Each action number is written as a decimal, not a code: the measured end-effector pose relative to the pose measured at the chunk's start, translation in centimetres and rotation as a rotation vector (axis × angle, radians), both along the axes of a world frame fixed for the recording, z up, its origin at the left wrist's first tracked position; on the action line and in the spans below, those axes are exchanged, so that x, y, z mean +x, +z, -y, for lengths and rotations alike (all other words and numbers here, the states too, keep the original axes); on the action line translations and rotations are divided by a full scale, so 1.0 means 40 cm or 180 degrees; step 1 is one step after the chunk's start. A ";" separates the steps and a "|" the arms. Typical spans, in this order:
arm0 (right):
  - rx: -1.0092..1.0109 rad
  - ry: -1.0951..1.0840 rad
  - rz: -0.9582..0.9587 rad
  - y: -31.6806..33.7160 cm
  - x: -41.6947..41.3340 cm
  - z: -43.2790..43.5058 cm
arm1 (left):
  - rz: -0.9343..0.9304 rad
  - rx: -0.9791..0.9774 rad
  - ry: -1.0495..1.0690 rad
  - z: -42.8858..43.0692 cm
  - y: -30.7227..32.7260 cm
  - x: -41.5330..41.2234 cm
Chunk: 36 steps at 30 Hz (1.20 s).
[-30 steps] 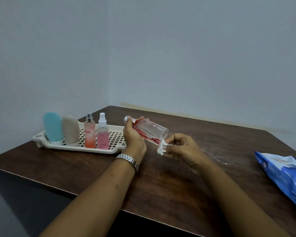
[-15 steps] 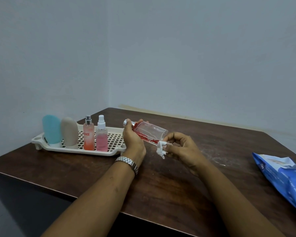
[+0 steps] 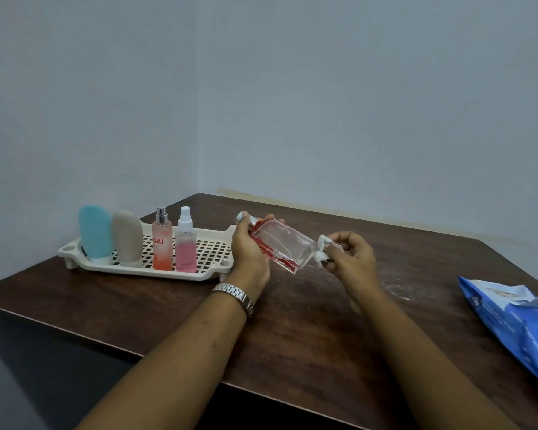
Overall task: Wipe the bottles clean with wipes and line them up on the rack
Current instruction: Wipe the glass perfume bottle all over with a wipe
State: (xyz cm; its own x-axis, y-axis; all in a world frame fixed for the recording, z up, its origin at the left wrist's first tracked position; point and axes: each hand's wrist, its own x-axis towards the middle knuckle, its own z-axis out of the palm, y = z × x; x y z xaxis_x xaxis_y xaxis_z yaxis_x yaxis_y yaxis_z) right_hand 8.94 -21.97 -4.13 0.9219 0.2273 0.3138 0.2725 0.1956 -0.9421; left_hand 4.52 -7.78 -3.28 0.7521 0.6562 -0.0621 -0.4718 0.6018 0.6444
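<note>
My left hand (image 3: 249, 252) grips a clear glass bottle (image 3: 283, 245) with red markings and a silver cap, tilted with its base pointing right and down, above the table. My right hand (image 3: 350, 256) pinches a crumpled white wipe (image 3: 322, 251) against the bottle's base. On the cream perforated rack (image 3: 212, 252) at the left stand a blue bottle (image 3: 95, 232), a beige bottle (image 3: 127, 237), an orange spray bottle (image 3: 162, 243) and a pink spray bottle (image 3: 185, 245), all upright in a row.
A blue pack of wipes (image 3: 516, 318) lies at the table's right edge, its flap open. The dark wooden table (image 3: 292, 321) sits in a wall corner; its front edge runs under my forearms. White smears mark the wood right of my right hand.
The wipe has moved from the bottle's lower corner up onto its base end. The bottle stays tilted in my left hand.
</note>
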 end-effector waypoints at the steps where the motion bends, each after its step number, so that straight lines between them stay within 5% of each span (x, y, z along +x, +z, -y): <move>1: -0.0010 -0.0087 0.0015 0.000 0.003 0.001 | -0.0066 0.0120 -0.0050 0.001 -0.006 0.002; 7: -0.0704 0.0071 0.0513 -0.004 0.007 0.003 | -0.0121 0.0703 0.0108 0.015 -0.015 0.009; 12: -0.0635 0.0100 0.0455 -0.014 0.003 -0.014 | -0.0002 0.0779 0.0428 0.012 -0.014 0.008; 21: -0.1267 0.1156 0.0449 0.015 -0.030 0.004 | -0.0090 0.0795 0.0745 -0.010 -0.015 0.012; 30: -0.0936 0.0308 0.0351 0.005 0.015 0.024 | 0.0079 0.1288 -0.0175 0.015 -0.020 0.008; 36: -0.0380 0.0441 0.0266 0.011 0.014 0.023 | 0.0352 0.1930 -0.0456 0.063 -0.012 -0.005</move>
State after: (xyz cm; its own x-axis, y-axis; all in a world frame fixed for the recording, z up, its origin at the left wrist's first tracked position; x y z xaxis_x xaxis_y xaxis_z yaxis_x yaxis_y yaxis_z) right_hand 9.50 -22.89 -3.69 0.8510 0.3904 0.3512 0.3289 0.1250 -0.9361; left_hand 4.30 -10.29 -3.77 0.8158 0.4427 0.3722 -0.4969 0.2072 0.8427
